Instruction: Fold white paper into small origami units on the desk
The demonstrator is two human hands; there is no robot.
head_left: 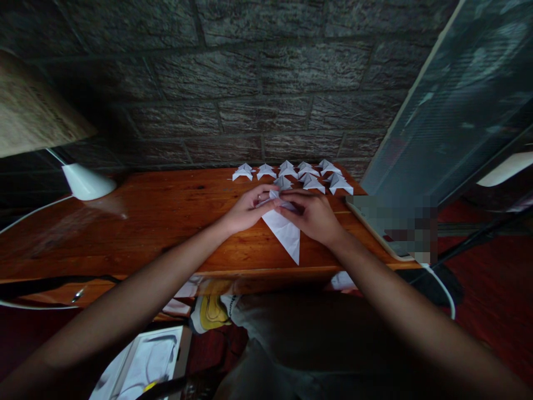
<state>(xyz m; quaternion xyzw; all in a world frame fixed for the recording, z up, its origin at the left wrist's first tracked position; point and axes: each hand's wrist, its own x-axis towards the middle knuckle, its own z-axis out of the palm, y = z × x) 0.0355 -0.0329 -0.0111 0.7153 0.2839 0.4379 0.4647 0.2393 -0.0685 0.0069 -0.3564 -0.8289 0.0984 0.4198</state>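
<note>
Above the wooden table point(175, 222), just in front of two rows of folded white paper pieces point(311, 182), the left hand point(247, 208) and right hand point(312, 214) both pinch the upper part of a pointed white sheet point(285, 232).

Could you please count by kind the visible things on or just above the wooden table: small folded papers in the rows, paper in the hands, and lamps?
Small folded white papers in two rows: 8 visible
White paper held by the left hand and right hand: 1
Lamp: 1
Total: 10
</note>
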